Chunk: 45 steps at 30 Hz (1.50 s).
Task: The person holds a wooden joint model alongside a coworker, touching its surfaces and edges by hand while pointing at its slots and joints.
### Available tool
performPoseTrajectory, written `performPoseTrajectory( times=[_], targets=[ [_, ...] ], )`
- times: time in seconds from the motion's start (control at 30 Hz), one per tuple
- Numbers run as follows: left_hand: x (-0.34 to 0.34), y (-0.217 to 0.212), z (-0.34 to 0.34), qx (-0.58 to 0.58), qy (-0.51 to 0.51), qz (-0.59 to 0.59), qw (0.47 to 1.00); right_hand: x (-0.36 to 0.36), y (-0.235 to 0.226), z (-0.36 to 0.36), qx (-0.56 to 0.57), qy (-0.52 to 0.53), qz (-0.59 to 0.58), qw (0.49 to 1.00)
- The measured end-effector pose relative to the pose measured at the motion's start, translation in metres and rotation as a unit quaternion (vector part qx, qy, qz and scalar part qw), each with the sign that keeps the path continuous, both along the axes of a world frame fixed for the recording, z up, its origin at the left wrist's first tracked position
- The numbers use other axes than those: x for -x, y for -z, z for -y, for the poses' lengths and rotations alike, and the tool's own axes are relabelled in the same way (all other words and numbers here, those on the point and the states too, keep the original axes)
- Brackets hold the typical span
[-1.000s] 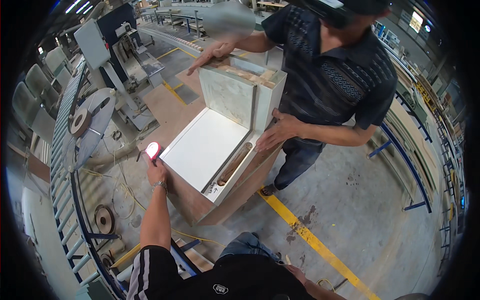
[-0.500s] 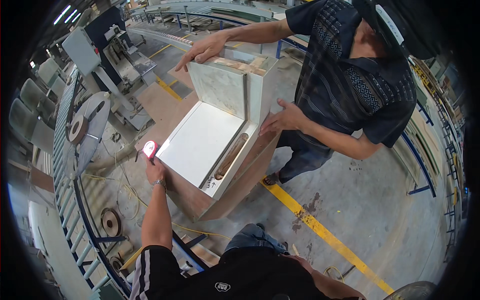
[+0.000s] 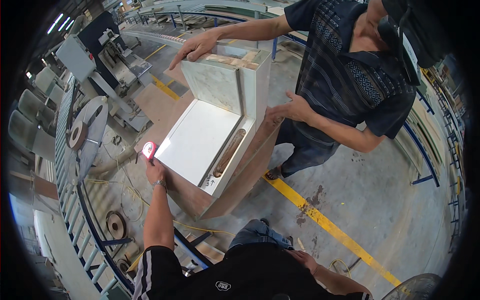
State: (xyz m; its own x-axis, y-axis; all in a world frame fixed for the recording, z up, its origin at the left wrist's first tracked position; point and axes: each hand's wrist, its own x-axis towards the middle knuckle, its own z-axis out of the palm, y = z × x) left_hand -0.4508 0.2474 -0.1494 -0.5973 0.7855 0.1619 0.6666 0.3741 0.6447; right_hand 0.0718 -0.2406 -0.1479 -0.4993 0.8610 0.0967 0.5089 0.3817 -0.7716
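Since the earlier frame your view has tipped lower and closer: the cabinet (image 3: 215, 135) now fills the middle of the frame and the co-worker (image 3: 350, 75) leans in nearer at the upper right, while your left hand (image 3: 155, 170) stays at the same left corner.

Your left hand is closed around a red tape measure (image 3: 149, 150), a small rounded case with a pale glossy face, pressed against the corner of the white panel (image 3: 197, 140) left of centre. That panel is flat, smooth and bright, framed by pale edges. Along its right side runs a long oval slot (image 3: 229, 152) with brown raw board showing inside. An upright panel (image 3: 212, 85) with a marbled grey-green finish rises behind it, and its top edge shows rough tan core. The cabinet's outer sides are plain brown board.

Your right hand (image 3: 300, 257) rests at the lower centre against your dark clothing, fingers loosely spread, holding nothing.

The co-worker's one hand (image 3: 195, 47) lies flat on the top edge, upper centre; the other hand (image 3: 285, 110) presses the cabinet's right side.

A yellow floor stripe (image 3: 325, 225) runs diagonally across the grey concrete at lower right. A round metal disc (image 3: 82, 135) stands at the left.
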Motion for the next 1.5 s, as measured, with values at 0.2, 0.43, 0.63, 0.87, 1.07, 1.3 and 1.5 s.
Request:
performPoseTrajectory(
  times=[0.2, 0.43, 0.63, 0.87, 1.07, 1.3, 1.5],
  targets=[
    [0.008, 0.006, -0.003, -0.001, 0.004, -0.006, 1.000, 0.001, 0.007, 0.003, 0.011, -0.006, 0.025, 1.000],
    [0.009, 0.010, -0.006, -0.010, 0.006, -0.021, 1.000, 0.004, 0.002, 0.003, 0.025, 0.003, 0.032, 0.999],
    [0.007, 0.005, -0.004, 0.008, -0.008, -0.022, 1.000, 0.000, 0.013, 0.005, 0.042, 0.000, -0.016, 0.999],
    [0.003, -0.001, -0.002, 0.022, -0.001, -0.007, 1.000, 0.001, 0.024, 0.009, 0.027, -0.004, 0.014, 1.000],
    [0.009, 0.004, -0.004, 0.015, 0.005, -0.017, 1.000, 0.003, 0.012, 0.007, 0.029, -0.003, 0.011, 1.000],
    [0.012, 0.010, -0.008, 0.010, 0.014, -0.015, 1.000, 0.005, 0.009, 0.006, -0.004, -0.003, 0.045, 0.999],
    [0.022, 0.015, -0.010, 0.019, 0.005, -0.033, 0.999, 0.005, 0.002, 0.002, 0.019, 0.000, 0.007, 1.000]
  ],
)
